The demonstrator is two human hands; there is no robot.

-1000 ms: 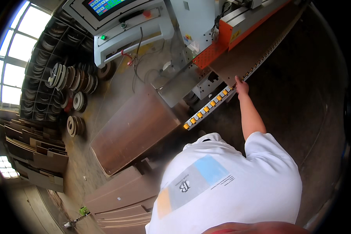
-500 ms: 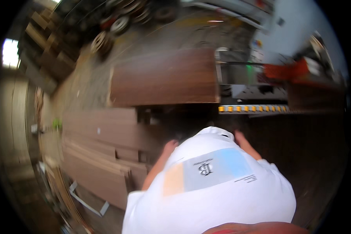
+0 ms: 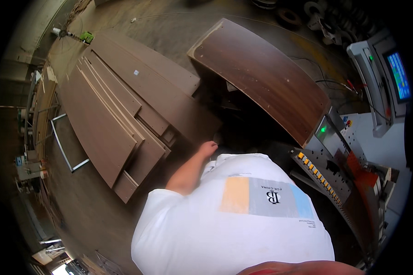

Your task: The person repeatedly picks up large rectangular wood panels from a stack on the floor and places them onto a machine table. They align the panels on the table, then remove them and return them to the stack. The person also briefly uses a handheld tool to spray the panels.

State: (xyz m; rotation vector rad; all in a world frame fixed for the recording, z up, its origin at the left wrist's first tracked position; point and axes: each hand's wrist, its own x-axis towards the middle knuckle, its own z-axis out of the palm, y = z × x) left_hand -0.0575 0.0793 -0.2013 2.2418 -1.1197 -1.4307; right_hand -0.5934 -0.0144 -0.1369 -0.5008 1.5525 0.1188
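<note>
1. One hand showed: left hand [image 3: 208,149] near stacked boards [image 3: 101,128], fingers partly curled, any hold unclear.
2. Right hand out of view.
3. Boards lay flat, left of bench [image 3: 261,75], probably for steadiness.

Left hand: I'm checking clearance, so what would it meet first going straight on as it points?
Probably the brown table; the space between is dark and depth unclear, so the left hand might pass beneath it.

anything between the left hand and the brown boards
Nothing visible stands between the left hand and the brown boards, though deep shadow near the hand could hide something. The wooden tabletop lies ahead, mostly to the right, not between them.
</note>
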